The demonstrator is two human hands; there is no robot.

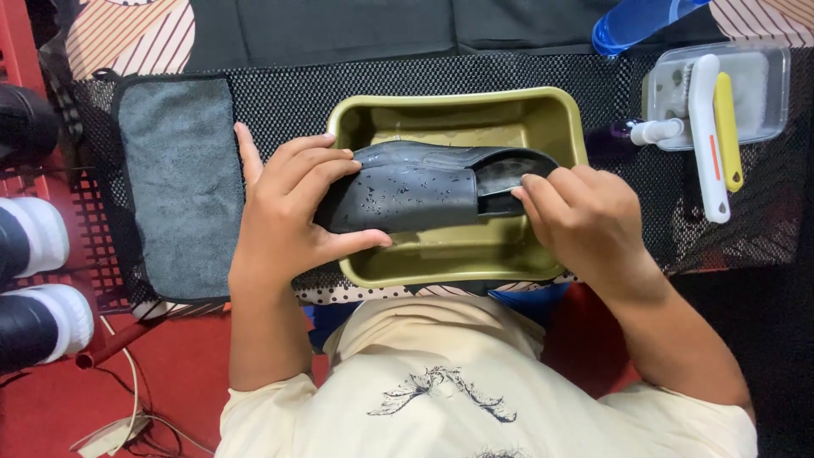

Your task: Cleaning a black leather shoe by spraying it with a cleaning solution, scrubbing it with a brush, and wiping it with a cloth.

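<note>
Left hand: the left hand (pixel 284 216) is wrapped around the toe end of a black shoe (pixel 424 191), fingers curled over its top and thumb pressed along its near side.
Right hand: the right hand (pixel 581 216) grips the heel end of the same shoe, fingers closed on the rim of its opening.
Shoe: lies on its side, wet with droplets, held just over an olive-green tray (pixel 560 114).
Tray: sits on a black mesh mat (pixel 280 97) on the table; shallow water shows in its bottom.
Left of tray: a grey cloth (pixel 182 178) lies flat on the mat.
Right of tray: a clear plastic box (pixel 763 85) carries a white brush (pixel 704 144) and a yellow tool (pixel 727 127).
Far edge: a blue bottle (pixel 632 21).
</note>
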